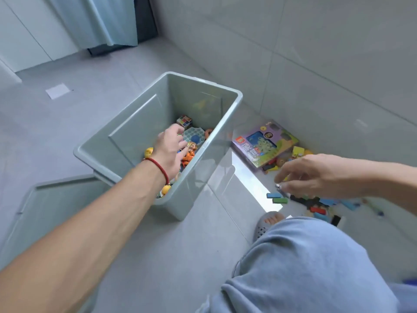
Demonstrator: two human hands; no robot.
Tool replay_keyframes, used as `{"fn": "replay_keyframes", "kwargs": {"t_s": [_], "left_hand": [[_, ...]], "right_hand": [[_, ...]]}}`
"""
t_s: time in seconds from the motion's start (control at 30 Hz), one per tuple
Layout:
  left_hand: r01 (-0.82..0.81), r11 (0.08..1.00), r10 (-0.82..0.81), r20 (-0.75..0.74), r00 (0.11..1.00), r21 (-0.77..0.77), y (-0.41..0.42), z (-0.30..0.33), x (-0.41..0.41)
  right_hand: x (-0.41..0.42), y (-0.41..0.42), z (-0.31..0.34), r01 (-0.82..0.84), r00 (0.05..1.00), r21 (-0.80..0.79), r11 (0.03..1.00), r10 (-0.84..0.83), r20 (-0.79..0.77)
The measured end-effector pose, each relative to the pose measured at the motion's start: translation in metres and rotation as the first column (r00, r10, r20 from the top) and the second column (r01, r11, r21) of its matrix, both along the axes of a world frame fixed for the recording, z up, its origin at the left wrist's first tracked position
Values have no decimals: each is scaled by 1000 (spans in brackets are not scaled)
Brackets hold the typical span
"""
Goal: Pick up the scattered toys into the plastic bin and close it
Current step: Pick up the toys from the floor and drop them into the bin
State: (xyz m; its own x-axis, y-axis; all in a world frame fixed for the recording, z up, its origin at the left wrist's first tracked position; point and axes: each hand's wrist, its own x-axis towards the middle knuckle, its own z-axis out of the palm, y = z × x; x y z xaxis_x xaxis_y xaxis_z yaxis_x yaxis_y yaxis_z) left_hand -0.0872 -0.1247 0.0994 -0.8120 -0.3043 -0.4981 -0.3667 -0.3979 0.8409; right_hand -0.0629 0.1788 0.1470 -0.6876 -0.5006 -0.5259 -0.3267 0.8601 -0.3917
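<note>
A person's left hand (171,152) reaches inside the open grey plastic bin (144,123), fingers spread and relaxed just above the toys (189,152) piled at its bottom. The right hand (316,175) hovers over scattered coloured blocks (313,203) on the floor, its fingers loosely curled; whether they hold anything is unclear. A purple toy box (264,143) lies beyond those fingers.

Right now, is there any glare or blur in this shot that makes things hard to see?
Head view: a bright glare patch lies on the floor tiles between the bin and the blocks; the right hand is motion-blurred, so its grip is unclear; wide-angle distortion bends the wall lines.
</note>
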Motion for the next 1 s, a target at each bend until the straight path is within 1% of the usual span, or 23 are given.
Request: {"fn": "replay_keyframes", "kwargs": {"t_s": [0.07,0.13,0.2,0.27,0.33,0.37,0.43,0.5,0.57,0.6,0.67,0.73,0.77,0.83,0.93,1.0], "left_hand": [[153,977,-163,-57,985,-152,40,-6,6],[280,937,-297,-55,953,-208,81,-16,12],[412,883,-424,-4,906,-226,117,-35,15],[549,798,-552,67,831,-248,151,-59,16],[670,689,-658,149,738,-277,181,-87,16],[713,636,-693,187,696,-295,194,-103,15],[768,530,-732,263,628,-360,212,-136,10],[788,435,-730,341,592,-436,223,-169,5],[790,333,-687,441,577,-516,230,-198,-4],[786,265,-667,483,567,-558,234,-212,-9],[755,88,-662,529,531,-649,240,-242,-19],[700,-74,-674,553,490,-710,245,-268,-26],[674,-118,-682,553,479,-730,246,-279,-28],[612,-166,-694,533,484,-773,248,-297,-31],[474,-259,-705,500,502,-841,248,-316,-35],[442,-267,-713,484,507,-856,248,-322,-39]], "right_hand": [[-11,14,0,84,996,-60,995,-83,29],[-21,38,-8,221,973,-140,965,-209,94],[-32,65,-20,371,927,-206,906,-348,138],[-40,94,-39,499,867,-240,833,-477,147],[-45,124,-72,626,779,-241,742,-612,138],[-45,138,-94,676,735,-222,703,-666,127],[-37,163,-145,743,669,-117,659,-738,88],[-20,180,-198,742,669,29,670,-743,26],[0,190,-244,719,695,134,682,-714,-88],[9,192,-264,712,703,151,686,-698,-138],[19,192,-295,692,720,145,708,-659,-219],[18,189,-319,639,754,97,763,-596,-275],[14,186,-327,611,765,57,790,-570,-299],[3,182,-344,546,783,-11,837,-516,-347],[-8,180,-367,433,828,14,901,-392,-401],[-11,180,-376,403,828,16,915,-357,-433]]}}
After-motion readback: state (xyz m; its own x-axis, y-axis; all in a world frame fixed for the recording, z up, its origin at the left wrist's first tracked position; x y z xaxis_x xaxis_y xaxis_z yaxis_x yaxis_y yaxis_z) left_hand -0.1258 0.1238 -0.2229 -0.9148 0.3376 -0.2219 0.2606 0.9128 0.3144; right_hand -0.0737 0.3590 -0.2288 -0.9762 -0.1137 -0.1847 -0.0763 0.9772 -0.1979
